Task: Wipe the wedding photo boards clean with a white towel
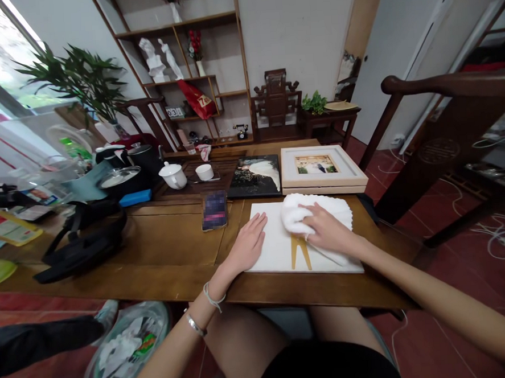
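A white flat board with a gold mark lies on the wooden table in front of me. My left hand rests flat on the board's left part, fingers stretched out. My right hand presses down on a bunched white cloth on the board's upper right part, fingers curled over the cloth.
A phone lies left of the board. Behind the board lie a dark photo print and a white framed picture. Tea cups, pots and a black bag crowd the table's left. A bin sits below.
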The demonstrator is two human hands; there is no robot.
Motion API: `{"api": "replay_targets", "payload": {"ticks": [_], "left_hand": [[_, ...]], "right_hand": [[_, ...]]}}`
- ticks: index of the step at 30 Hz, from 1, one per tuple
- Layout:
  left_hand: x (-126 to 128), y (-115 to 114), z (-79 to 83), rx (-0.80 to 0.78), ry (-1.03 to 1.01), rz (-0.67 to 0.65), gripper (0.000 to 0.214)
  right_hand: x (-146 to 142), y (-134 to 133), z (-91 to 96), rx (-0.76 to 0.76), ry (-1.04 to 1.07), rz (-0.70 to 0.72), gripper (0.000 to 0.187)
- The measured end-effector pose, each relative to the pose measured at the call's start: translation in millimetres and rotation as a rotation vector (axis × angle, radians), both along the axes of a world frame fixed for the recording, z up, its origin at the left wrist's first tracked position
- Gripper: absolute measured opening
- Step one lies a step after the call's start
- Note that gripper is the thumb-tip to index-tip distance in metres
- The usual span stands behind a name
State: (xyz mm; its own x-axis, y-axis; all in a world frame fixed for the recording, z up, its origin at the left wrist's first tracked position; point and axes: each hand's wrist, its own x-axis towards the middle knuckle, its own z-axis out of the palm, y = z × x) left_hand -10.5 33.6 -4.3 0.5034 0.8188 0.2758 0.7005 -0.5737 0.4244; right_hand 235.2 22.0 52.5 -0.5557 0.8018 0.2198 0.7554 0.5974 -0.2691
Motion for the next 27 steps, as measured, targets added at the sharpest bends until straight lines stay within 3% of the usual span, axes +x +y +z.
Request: {"api": "replay_targets", "payload": {"ticks": [3,6,8,12,16,19,22,27], "left_hand": [[0,0,-1.2,0.008,-0.006,0.000,0.046],[0,1,-1.7,0.012,-0.008,-0.006,0.046],[0,1,-1.5,0.007,-0.001,-0.007,0.046],[1,0,-0.2,0.001,0.001,-0.003,0.047],[1,0,0.9,0.002,-0.014,-0.009,0.046],[1,0,1.3,-0.005,-0.019,-0.011,0.046],[1,0,1.7,-0.001,-0.034,-0.029,0.046],[-1,1,1.4,-0.020,-0.019,-0.027,0.048]], "right_hand": [[-8,-34,-0.3,-0.039,-0.050,0.092,0.033],[-12,-67,2.4,-0.084,-0.044,0.192,0.027],[-11,-76,5.9,-0.112,-0.028,0.234,0.023],[-3,-51,13.6,-0.154,-0.022,0.217,0.028],[-6,-1,16.9,-0.070,-0.102,0.165,0.029],[-21,18,16.6,-0.005,-0.223,0.148,0.030],[-37,6,14.3,0.073,-0.326,0.208,0.031],[-45,-56,14.2,0.101,-0.351,0.377,0.025]]}}
